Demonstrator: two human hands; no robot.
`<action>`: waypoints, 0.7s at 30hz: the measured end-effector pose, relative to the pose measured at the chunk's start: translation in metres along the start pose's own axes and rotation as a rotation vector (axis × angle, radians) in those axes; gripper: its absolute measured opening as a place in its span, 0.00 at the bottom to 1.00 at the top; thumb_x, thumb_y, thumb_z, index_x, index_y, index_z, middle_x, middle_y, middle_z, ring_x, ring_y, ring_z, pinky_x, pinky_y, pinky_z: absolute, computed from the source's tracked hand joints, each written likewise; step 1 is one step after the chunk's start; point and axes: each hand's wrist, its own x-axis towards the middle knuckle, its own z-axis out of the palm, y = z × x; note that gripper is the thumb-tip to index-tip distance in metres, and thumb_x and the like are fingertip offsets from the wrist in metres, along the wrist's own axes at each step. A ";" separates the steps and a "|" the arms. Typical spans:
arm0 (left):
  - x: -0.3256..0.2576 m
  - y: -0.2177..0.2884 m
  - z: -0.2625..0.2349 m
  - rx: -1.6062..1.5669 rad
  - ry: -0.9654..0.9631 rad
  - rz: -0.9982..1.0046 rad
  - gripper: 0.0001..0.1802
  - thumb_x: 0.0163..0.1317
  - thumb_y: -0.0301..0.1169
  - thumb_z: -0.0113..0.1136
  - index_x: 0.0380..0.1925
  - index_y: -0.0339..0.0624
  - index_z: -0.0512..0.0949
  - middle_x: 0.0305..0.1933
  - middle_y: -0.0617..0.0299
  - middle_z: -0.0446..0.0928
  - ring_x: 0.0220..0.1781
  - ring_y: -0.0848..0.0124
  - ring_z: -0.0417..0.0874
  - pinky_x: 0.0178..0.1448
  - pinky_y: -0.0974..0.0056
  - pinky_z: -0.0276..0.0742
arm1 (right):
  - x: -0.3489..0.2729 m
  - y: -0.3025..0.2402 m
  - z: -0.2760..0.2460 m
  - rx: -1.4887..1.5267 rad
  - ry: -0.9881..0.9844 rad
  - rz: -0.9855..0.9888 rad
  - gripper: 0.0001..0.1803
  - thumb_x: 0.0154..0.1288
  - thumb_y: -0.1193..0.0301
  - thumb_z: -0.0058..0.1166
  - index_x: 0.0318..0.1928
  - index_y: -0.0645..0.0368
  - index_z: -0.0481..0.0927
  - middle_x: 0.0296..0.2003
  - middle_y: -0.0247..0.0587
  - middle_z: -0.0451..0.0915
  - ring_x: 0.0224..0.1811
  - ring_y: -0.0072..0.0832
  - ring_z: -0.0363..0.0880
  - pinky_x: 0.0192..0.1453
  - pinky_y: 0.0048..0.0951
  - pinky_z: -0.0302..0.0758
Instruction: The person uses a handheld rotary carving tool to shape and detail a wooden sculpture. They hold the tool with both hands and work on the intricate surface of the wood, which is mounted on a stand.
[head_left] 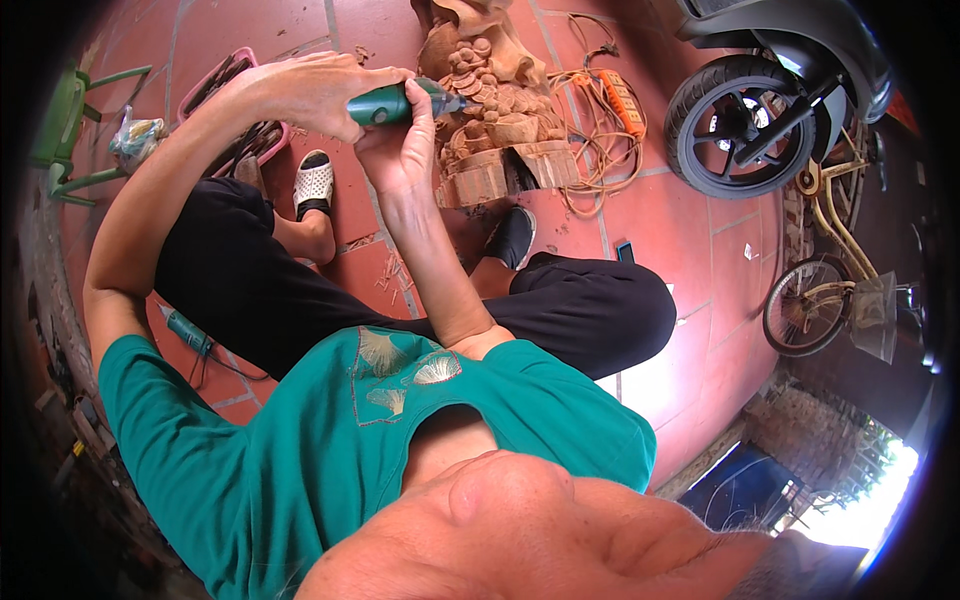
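A green handheld rotary grinder [378,106] points to the right, its dark nose against a carved wooden sculpture [500,120]. My left hand [312,92] is closed on the grinder's body from the left. From below, my right hand [402,150] is wrapped round it near the front. The brown sculpture stands upright on the floor and bears round coin-like shapes, with a rough, split base. Fingers and the grinder's nose hide the exact spot where the bit meets the wood.
Behind the sculpture's right side lie an orange power strip [622,104] and tangled cords [598,165]. A second teal power tool [188,332] lies at left. Around stand a pink basket [272,140], green chair [62,140], motorbike wheel [742,125] and bicycle [810,303]. Wood shavings [393,272] lie on the tiles.
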 end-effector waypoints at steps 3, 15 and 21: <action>-0.001 0.002 -0.002 -0.002 -0.001 0.003 0.51 0.43 0.32 0.67 0.74 0.41 0.64 0.32 0.40 0.83 0.36 0.43 0.85 0.43 0.47 0.79 | -0.003 0.001 0.002 0.006 -0.020 -0.001 0.18 0.66 0.62 0.67 0.53 0.49 0.79 0.48 0.28 0.84 0.52 0.26 0.83 0.58 0.36 0.82; 0.001 0.000 -0.001 -0.011 -0.010 0.040 0.48 0.42 0.32 0.67 0.71 0.43 0.66 0.32 0.41 0.83 0.35 0.43 0.85 0.41 0.46 0.79 | -0.008 -0.003 0.004 0.014 -0.005 0.004 0.18 0.65 0.62 0.68 0.53 0.49 0.79 0.48 0.29 0.84 0.51 0.26 0.83 0.59 0.36 0.82; 0.000 0.000 0.001 0.019 0.033 0.053 0.50 0.42 0.32 0.67 0.72 0.42 0.65 0.33 0.41 0.83 0.37 0.43 0.86 0.43 0.47 0.80 | -0.007 -0.002 0.006 0.000 -0.010 -0.021 0.14 0.66 0.61 0.66 0.49 0.47 0.82 0.46 0.29 0.86 0.51 0.28 0.85 0.57 0.43 0.83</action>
